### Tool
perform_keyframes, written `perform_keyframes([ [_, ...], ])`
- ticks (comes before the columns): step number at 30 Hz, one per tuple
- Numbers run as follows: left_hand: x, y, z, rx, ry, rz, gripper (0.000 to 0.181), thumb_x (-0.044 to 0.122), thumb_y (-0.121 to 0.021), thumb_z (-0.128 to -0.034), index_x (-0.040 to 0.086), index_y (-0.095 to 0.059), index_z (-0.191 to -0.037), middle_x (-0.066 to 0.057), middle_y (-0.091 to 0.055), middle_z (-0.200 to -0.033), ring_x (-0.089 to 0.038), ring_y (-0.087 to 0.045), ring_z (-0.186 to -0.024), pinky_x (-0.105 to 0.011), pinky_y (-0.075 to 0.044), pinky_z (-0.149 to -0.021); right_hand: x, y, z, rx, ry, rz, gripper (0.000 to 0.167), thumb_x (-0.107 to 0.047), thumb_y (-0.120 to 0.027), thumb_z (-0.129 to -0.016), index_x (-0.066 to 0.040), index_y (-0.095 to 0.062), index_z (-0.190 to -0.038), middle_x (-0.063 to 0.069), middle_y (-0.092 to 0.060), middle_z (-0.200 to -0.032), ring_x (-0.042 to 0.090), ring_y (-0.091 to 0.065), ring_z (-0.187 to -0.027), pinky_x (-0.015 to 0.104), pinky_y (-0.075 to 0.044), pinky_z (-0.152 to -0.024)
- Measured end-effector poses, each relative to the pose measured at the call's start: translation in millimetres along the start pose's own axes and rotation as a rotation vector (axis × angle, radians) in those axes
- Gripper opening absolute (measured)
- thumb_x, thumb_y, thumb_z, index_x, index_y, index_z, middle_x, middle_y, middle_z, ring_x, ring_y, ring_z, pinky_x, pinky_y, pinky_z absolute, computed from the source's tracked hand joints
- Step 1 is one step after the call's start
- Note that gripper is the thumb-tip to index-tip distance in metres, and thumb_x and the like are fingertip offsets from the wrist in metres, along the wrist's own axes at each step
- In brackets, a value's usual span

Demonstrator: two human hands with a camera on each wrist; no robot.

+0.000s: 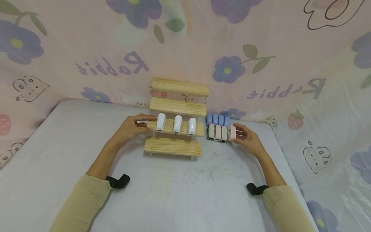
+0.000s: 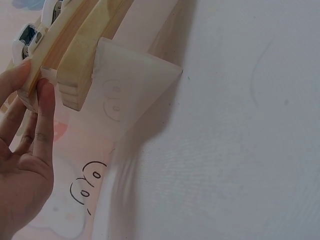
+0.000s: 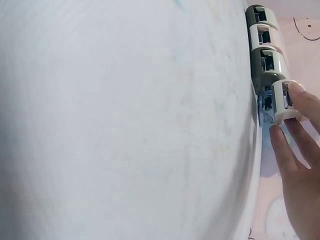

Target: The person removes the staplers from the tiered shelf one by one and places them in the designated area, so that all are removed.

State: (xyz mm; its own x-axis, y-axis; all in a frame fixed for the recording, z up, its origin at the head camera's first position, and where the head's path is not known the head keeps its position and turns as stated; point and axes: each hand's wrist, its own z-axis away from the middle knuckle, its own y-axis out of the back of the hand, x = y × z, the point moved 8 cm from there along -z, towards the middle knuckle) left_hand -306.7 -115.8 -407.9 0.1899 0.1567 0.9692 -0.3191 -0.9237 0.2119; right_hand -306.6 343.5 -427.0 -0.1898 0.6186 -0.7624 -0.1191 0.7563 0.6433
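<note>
A tiered wooden shelf (image 1: 172,147) has three white mini staplers (image 1: 178,124) standing in a row on its second board from the front. At the left end of that board my left hand (image 1: 131,129) pinches the wood between thumb and fingers, close to the leftmost white stapler. Right of the shelf, my right hand (image 1: 250,139) holds a pink mini stapler (image 1: 233,132) by its sides. In the right wrist view this pink stapler (image 3: 285,102) appears tilted beside a row of grey-green and pink staplers (image 3: 267,62).
Several blue mini staplers (image 1: 215,119) stand behind the front row of grey-green and pink ones (image 1: 217,132). The two rear boards (image 1: 178,107) of the shelf are bare. A patterned curtain (image 1: 185,42) hangs behind the white tabletop (image 1: 185,193). Black straps (image 1: 118,182) sit at both wrists.
</note>
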Motion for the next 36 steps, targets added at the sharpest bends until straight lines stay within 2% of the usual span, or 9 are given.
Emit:
perform_keyframes([
  [3,-0.1,-0.4,0.2,-0.005,0.010,0.001,0.045,0.014,-0.082,-0.0834,0.008,-0.068,-0.126,-0.005,-0.059,-0.135,-0.019,-0.050,-0.125,-0.027,-0.046,-0.098,4,-4,-2.7,-0.017,0.000,-0.013,0.068,-0.006,-0.077,-0.087,-0.009,-0.046,-0.147,0.024,-0.052,-0.140,0.042,-0.055,-0.123,0.047,-0.048,-0.097],
  [10,-0.1,-0.8,0.1,-0.012,0.020,-0.012,0.047,0.016,-0.082,-0.0837,0.007,-0.068,-0.128,-0.006,-0.057,-0.138,-0.023,-0.050,-0.124,-0.028,-0.045,-0.099,9,-9,-7.3,-0.031,-0.009,0.003,0.069,-0.009,-0.081,-0.084,-0.009,-0.048,-0.145,0.024,-0.055,-0.136,0.039,-0.059,-0.119,0.041,-0.051,-0.095],
  [13,-0.1,-1.0,0.3,-0.013,0.022,-0.015,0.047,0.016,-0.082,-0.0835,0.007,-0.068,-0.127,-0.006,-0.057,-0.138,-0.022,-0.049,-0.126,-0.029,-0.044,-0.101,8,-10,-7.6,-0.037,-0.011,0.001,0.069,-0.008,-0.081,-0.084,-0.008,-0.048,-0.145,0.024,-0.056,-0.135,0.040,-0.058,-0.119,0.045,-0.050,-0.096],
  [18,-0.4,-1.4,0.0,-0.012,0.016,-0.018,0.047,0.015,-0.081,-0.0839,0.006,-0.067,-0.128,-0.007,-0.056,-0.139,-0.021,-0.048,-0.128,-0.030,-0.044,-0.101,2,-12,-5.6,-0.043,-0.014,-0.025,0.069,-0.003,-0.079,-0.084,-0.003,-0.047,-0.145,0.028,-0.055,-0.135,0.043,-0.056,-0.120,0.052,-0.046,-0.098],
  [23,-0.6,-0.7,-0.2,-0.011,0.019,-0.022,0.047,0.016,-0.082,-0.0835,0.007,-0.067,-0.128,-0.006,-0.056,-0.139,-0.021,-0.047,-0.129,-0.033,-0.043,-0.103,-17,-13,-1.4,-0.065,-0.017,-0.057,0.069,0.003,-0.076,-0.084,0.005,-0.042,-0.144,0.034,-0.051,-0.135,0.047,-0.053,-0.121,0.057,-0.044,-0.099],
  [30,0.7,-1.0,2.1,-0.015,0.030,-0.028,0.050,0.021,-0.084,-0.0818,0.011,-0.068,-0.128,-0.002,-0.056,-0.140,-0.019,-0.046,-0.131,-0.036,-0.042,-0.106,11,-14,-7.3,-0.076,-0.044,-0.016,0.078,-0.014,-0.081,-0.085,-0.006,-0.039,-0.150,0.028,-0.050,-0.140,0.043,-0.053,-0.124,0.053,-0.044,-0.102],
  [36,2.2,-1.1,1.6,-0.010,0.022,-0.032,0.049,0.021,-0.083,-0.0821,0.010,-0.068,-0.127,-0.003,-0.057,-0.139,-0.019,-0.045,-0.132,-0.037,-0.042,-0.106,3,-3,-2.9,-0.002,-0.047,0.003,0.072,-0.020,-0.080,-0.087,-0.008,-0.044,-0.148,0.019,-0.052,-0.141,0.038,-0.055,-0.124,0.044,-0.049,-0.098],
])
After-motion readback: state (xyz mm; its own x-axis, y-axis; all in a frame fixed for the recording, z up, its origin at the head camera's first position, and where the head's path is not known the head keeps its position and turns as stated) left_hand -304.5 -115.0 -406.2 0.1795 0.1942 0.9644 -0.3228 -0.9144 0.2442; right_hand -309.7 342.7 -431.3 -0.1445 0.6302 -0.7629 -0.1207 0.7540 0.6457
